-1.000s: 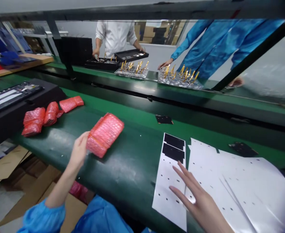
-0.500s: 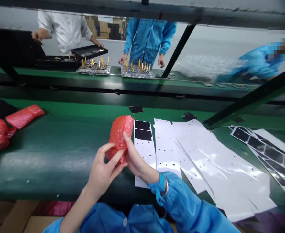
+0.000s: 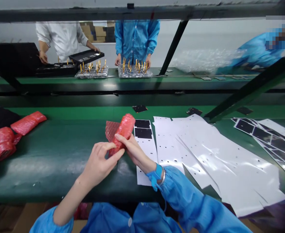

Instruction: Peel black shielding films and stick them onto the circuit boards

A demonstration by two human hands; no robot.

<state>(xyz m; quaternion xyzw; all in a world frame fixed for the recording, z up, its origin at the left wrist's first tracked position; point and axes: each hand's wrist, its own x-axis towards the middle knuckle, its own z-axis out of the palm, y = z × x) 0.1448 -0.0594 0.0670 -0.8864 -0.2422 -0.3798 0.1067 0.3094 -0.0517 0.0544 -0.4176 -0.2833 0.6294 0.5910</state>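
Note:
A roll of red bubble wrap (image 3: 127, 125) is held between my two hands above the green work surface (image 3: 60, 152), with a loose flap standing out on its left side. My left hand (image 3: 100, 163) grips the lower end from the left, fingertips and thumb pressed on the wrap. From the right, my right hand (image 3: 134, 150) holds the roll with the thumb across its front and the fingers behind it. Whatever the wrap may contain is hidden. Just right of the roll lies a white sheet with black stickers (image 3: 143, 133).
Red bubble-wrapped bundles (image 3: 4, 144) lie at the left. White sheets (image 3: 205, 155) spread across the right, with black sticker strips (image 3: 266, 134) beyond. A green post (image 3: 249, 90) slants up at the right. Co-workers stand behind clear trays (image 3: 135, 72) across the line.
The red bubble wrap has been turned in my hands and now shows as a narrower roll with a flap out to the left. Across the line, a co-worker's hands have come to a clear tray.

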